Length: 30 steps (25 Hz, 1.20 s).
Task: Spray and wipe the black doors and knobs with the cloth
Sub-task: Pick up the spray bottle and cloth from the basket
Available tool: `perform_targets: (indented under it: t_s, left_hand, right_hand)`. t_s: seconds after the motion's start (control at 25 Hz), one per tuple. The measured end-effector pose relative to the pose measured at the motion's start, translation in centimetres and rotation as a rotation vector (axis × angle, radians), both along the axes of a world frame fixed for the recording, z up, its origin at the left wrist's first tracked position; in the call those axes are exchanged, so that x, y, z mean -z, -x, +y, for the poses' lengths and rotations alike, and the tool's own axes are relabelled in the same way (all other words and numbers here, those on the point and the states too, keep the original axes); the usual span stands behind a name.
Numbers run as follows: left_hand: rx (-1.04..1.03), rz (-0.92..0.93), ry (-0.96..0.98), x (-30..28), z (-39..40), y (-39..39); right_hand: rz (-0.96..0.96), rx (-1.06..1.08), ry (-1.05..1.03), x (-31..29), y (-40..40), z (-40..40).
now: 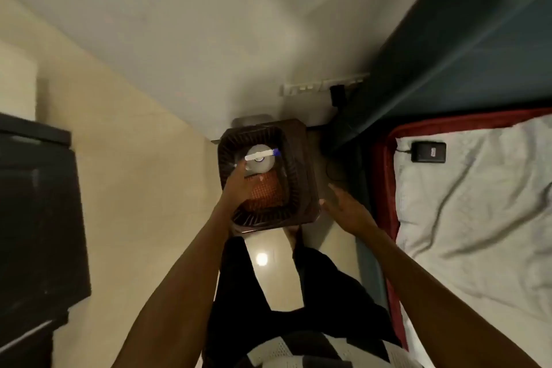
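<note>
Since the spray bottle (pixel 259 161) and orange cloth (pixel 265 194) sit together in the dark basket (pixel 298 158) on the floor, the left hand (pixel 237 185) reaches in, its grip hidden, while the right hand (pixel 343 206) hovers spread beside the rim, far from the black doors (pixel 38 203)

Left hand (pixel 239 185) down inside the basket (pixel 301 158), right at the spray bottle (pixel 259 162). Cloth (pixel 265 194) in there too, just right of that grip. Right hand (pixel 343 206) outside the rim, bed (pixel 466 203) further right, cabinet (pixel 38 203) way off left.
</note>
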<state>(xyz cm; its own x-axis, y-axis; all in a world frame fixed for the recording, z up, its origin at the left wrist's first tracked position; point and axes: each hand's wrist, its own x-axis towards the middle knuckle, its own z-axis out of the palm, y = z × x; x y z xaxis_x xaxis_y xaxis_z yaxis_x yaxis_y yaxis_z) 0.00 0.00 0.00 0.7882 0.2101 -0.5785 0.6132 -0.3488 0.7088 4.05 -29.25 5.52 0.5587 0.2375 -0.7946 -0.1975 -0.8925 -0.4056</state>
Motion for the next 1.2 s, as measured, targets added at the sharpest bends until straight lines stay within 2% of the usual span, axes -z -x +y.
perform_targets:
  t_s: [0.2,0.44,0.56,0.64,0.72,0.88,0.96,1.08,1.2]
  left_hand:
    - [0.167,0.005,0.088,5.0,3.4,-3.9]
    - [0.497,0.017,0.162,6.1,4.3,-9.2]
    - [0.578,0.013,0.197,5.6,3.7,-10.7]
    - [0.524,0.038,0.247,4.5,3.1,-11.0]
    - [0.354,0.068,0.298,2.0,2.8,-10.9]
    - [0.244,-0.044,0.454,-2.5,4.2,-10.2]
    - [0.155,-0.089,0.55,-4.4,5.4,-9.8]
    - [0.086,-0.124,0.582,-6.1,6.8,-9.3]
    - [0.072,-0.148,0.527,-6.4,8.7,-8.7]
  right_hand:
    - [0.049,0.183,0.04,1.4,2.5,2.8]
    - [-0.049,0.47,0.113,4.3,8.4,8.3]
    - [-0.089,0.562,0.103,4.6,10.5,10.9]
    - [-0.113,0.603,0.096,4.8,11.4,11.9]
    - [-0.142,0.645,0.087,4.6,12.0,12.7]
    - [-0.206,0.652,0.08,3.2,10.8,14.3]
    - [-0.246,0.605,0.074,2.8,9.7,15.1]
    - [-0.231,0.503,0.074,4.5,7.3,16.1]
    - [-0.121,0.231,0.15,8.4,5.7,17.9]
